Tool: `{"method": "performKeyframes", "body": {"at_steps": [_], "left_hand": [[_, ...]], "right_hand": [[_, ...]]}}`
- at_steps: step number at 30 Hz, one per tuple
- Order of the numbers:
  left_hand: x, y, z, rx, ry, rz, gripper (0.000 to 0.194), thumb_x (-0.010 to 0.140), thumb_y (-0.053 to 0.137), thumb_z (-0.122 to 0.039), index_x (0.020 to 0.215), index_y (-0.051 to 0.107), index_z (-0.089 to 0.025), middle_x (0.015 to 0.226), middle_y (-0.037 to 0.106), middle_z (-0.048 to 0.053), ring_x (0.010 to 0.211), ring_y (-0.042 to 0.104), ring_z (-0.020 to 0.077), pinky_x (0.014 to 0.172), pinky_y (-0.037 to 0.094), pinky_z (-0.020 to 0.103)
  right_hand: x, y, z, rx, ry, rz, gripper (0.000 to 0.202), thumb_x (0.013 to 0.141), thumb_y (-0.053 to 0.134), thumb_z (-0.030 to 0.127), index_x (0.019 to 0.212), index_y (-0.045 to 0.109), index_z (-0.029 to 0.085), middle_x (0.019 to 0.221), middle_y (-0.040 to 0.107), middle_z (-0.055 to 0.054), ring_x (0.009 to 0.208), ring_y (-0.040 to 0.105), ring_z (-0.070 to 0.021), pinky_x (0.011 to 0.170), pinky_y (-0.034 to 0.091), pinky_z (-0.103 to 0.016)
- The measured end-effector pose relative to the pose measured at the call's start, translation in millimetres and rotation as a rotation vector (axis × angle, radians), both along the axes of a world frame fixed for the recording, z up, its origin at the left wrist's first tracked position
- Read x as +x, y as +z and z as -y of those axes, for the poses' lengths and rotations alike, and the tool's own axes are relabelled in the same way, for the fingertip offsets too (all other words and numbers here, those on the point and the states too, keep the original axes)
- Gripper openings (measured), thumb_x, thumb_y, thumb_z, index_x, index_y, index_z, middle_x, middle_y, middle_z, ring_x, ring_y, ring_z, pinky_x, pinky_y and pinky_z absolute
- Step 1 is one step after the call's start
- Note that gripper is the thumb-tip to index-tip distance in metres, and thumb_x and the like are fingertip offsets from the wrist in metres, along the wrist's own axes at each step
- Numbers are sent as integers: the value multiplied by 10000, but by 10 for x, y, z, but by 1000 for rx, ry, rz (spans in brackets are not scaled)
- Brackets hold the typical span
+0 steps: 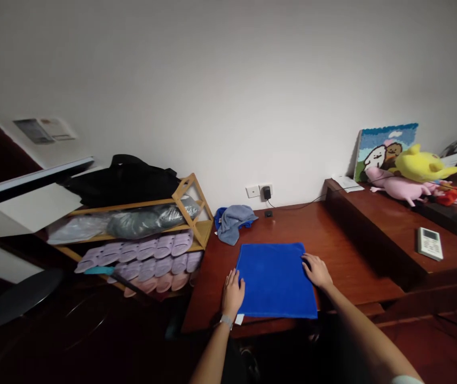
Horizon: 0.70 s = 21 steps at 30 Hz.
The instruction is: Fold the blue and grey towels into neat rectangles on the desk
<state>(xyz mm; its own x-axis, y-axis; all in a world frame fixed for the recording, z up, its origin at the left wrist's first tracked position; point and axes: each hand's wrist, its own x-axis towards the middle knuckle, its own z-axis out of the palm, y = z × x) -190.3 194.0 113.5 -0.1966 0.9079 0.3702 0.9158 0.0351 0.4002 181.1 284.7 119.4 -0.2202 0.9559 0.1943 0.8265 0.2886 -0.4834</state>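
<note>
i have both hands palm down at the sides of the blue cloth [274,280], which lies spread on the wooden desk [312,226] directly in front of me, close to the desk's front edge. my left hand [233,292] rests at the left edge, fingers extended, clenching nothing; my right hand [317,270] rests at the right edge, likewise relaxed and unclenched, its fingertips on the border. handling: i judge the cloth to be light, soft and limp, with no stiffness to keep a shape once lifted, and not fragile. its surface is probably more grippy than slippery, though a single layer may slide or ruck if pushed from one side. recommended hold: pinch the two near corners, or two corners of one side, between thumb and fingertips, and keep even tension across the span; a hold at the middle would likely let the edges droop. appearance: one even, saturated blue, roughly square, lying nearly flat, with the far edge slightly wavy and the borders fairly straight. a small white tag [239,319] projects at the near left corner, beside my left wrist. any print on the tag is too small to read.
</note>
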Motion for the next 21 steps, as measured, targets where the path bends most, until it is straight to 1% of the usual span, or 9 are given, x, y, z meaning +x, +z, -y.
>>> {"method": "performKeyframes", "body": {"at_steps": [3,6,8,9,11,13,15,17,21], "left_hand": [[-11,-71,124,-20,22,-22,468,992,411,-368,1310,659,-131,1419,640,168,1379,539,309,1146,453,513],[25,-34,94,-1,55,-75,463,1000,427,-391,1319,656,-146,1432,629,160,1385,527,318,1141,458,511],[147,56,-59,13,24,-107,448,1003,422,-358,1343,639,-163,1451,617,139,1401,510,303,1152,450,497],[244,112,-172,6,-18,-117,444,1007,412,-338,1355,630,-170,1459,612,128,1408,503,288,1159,444,481],[494,215,-445,-32,-129,-133,443,1015,395,-314,1375,618,-184,1470,607,109,1415,496,262,1175,429,454],[764,268,-730,-74,-218,-154,454,1024,386,-319,1414,588,-205,1512,571,95,1439,465,258,1200,395,461],[986,249,-965,-110,-261,-182,487,1035,378,-355,1483,520,-228,1577,498,87,1481,404,272,1224,347,498],[1118,172,-1118,-149,-282,-202,527,1044,359,-403,1543,439,-253,1626,425,80,1515,344,285,1239,307,531],[1177,3,-1197,-192,-283,-197,566,1049,329,-456,1590,347,-292,1661,362,60,1547,273,282,1256,257,551]], "right_hand": [[46,-93,-56,-26,6,-23,449,1023,367,399,1361,621,248,1454,604,-54,1339,509,-223,1109,396,-404],[62,-153,-164,-42,7,-37,468,1008,362,367,1385,611,244,1484,580,-54,1351,510,-222,1121,403,-403],[10,-153,-287,-19,0,-46,497,1004,345,349,1420,585,223,1514,549,-63,1381,489,-216,1156,378,-390],[-39,-143,-362,-1,-3,-43,515,1006,330,348,1444,564,211,1535,527,-67,1406,465,-212,1178,355,-384],[-176,-121,-517,15,-6,-13,547,1015,307,362,1497,508,198,1585,466,-66,1465,396,-214,1217,301,-389],[-330,-114,-652,-27,-20,48,573,1018,303,390,1546,440,214,1630,397,-51,1510,323,-236,1238,255,-431],[-455,-135,-741,-84,-44,110,594,1019,300,412,1575,391,227,1645,369,-44,1535,271,-257,1252,204,-471],[-517,-174,-776,-103,-63,148,614,1020,284,423,1591,359,209,1646,362,-56,1544,247,-262,1260,162,-480],[-490,-250,-704,-9,-88,132,634,1029,208,417,1608,310,181,1682,279,-51,1558,200,-240,1266,160,-460]]}}
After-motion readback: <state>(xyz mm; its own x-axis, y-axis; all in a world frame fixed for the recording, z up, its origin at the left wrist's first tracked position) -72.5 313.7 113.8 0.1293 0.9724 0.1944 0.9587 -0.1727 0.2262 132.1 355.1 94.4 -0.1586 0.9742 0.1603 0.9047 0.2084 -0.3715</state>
